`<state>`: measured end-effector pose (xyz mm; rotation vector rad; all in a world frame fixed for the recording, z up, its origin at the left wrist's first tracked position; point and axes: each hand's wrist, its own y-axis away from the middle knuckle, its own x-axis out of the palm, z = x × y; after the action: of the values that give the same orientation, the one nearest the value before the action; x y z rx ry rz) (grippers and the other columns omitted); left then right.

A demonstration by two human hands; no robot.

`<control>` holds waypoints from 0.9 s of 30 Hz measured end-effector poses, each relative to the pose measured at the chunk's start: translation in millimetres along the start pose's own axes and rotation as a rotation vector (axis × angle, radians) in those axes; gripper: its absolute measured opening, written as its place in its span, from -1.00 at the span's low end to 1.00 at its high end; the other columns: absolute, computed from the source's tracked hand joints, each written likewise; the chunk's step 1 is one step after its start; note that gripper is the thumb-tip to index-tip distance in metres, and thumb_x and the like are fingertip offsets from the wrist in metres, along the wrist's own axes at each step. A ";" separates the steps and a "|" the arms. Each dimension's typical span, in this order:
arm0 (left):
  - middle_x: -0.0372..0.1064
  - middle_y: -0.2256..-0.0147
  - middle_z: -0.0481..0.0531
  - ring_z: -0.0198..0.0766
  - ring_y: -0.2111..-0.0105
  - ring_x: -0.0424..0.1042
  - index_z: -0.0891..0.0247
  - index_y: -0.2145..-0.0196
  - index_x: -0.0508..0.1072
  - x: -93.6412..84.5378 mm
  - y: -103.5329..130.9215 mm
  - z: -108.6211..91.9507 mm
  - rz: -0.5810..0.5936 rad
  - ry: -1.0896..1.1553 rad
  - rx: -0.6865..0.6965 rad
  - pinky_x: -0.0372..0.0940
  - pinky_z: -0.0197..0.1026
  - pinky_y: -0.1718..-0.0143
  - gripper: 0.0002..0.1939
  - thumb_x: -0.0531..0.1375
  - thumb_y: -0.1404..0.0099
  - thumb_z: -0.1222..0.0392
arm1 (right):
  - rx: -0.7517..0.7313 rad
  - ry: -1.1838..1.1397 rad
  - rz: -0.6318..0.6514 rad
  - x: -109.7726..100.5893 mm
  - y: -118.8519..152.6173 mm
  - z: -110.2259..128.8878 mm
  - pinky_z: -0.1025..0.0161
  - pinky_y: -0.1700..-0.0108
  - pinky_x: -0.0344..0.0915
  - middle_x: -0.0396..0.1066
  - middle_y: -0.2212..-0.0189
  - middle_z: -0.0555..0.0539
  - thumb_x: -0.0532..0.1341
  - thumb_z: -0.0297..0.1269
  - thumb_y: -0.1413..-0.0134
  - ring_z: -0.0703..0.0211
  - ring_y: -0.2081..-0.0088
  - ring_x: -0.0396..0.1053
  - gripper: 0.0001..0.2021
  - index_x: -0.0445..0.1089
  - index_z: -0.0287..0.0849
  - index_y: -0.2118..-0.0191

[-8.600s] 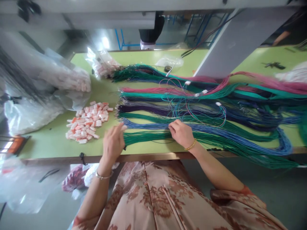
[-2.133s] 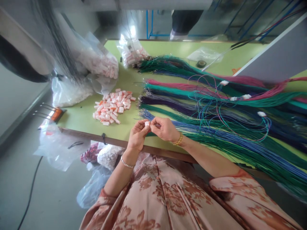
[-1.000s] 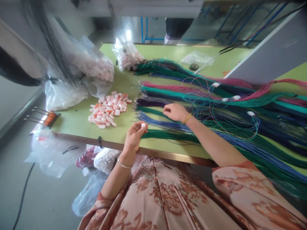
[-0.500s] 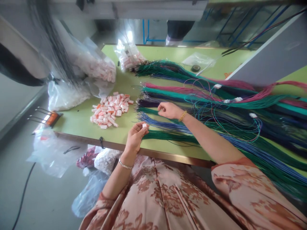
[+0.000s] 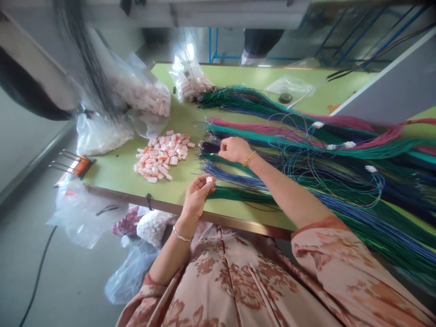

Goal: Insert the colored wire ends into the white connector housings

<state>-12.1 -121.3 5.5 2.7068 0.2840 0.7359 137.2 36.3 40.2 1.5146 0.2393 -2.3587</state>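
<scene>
My left hand [image 5: 195, 196] is pinched around a small white connector housing [image 5: 209, 180] near the table's front edge. Curled with thumb and fingertips together, my right hand [image 5: 235, 149] hovers over the terminal ends of the wires; whatever is in its pinch is too small to make out. Under it run a dark green wire bundle and a blue wire bundle [image 5: 235, 175]. Close to my left hand lies another green wire bundle [image 5: 241, 194]. A loose pile of white and orange connector housings [image 5: 163, 156] sits to the left.
Plastic bags of housings [image 5: 143, 97] stand at the back left. Several finished-looking connectors with wires, one a white connector [image 5: 370, 169], lie across the bundles. An orange pronged fixture [image 5: 81, 167] is at the table's left corner. A grey panel [image 5: 391, 86] leans in at right.
My right hand has moved left and slightly away from me, toward the wire ends. My left hand keeps its grip on the connector housing. The whole view has shifted slightly.
</scene>
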 end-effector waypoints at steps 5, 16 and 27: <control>0.49 0.32 0.01 -0.40 0.38 0.43 0.29 0.25 0.47 1.3 -2.2 -0.6 0.021 0.011 0.004 0.31 -0.31 0.29 -0.60 0.44 0.05 0.16 | -0.232 -0.253 -0.010 -12.1 10.5 26.4 0.35 0.37 0.13 0.43 0.49 -0.03 0.17 -0.32 0.07 0.30 0.46 0.26 -0.88 0.42 -0.24 0.43; 0.46 0.31 0.01 -0.41 0.37 0.40 0.28 0.23 0.47 4.0 -1.8 -1.3 0.072 0.105 0.001 0.28 -0.32 0.32 -0.64 0.41 0.01 0.23 | -0.280 -0.697 0.050 -13.1 56.3 40.2 0.39 0.43 0.13 0.36 0.55 0.01 0.19 -0.28 0.09 0.35 0.51 0.20 -0.86 0.38 -0.27 0.45; 0.42 0.29 -0.01 -0.41 0.34 0.38 0.24 0.22 0.45 9.8 -3.8 -1.1 0.107 0.157 -0.042 0.30 -0.31 0.25 -0.69 0.37 -0.04 0.29 | -0.208 -0.586 0.060 13.2 101.2 12.9 0.39 0.49 0.02 0.26 0.65 0.07 0.14 -0.28 0.05 0.39 0.58 0.08 -0.84 0.34 -0.24 0.53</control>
<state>-4.7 -114.9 9.6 2.6450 0.1581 0.9770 157.6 -64.5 37.1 0.6856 0.2761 -2.5124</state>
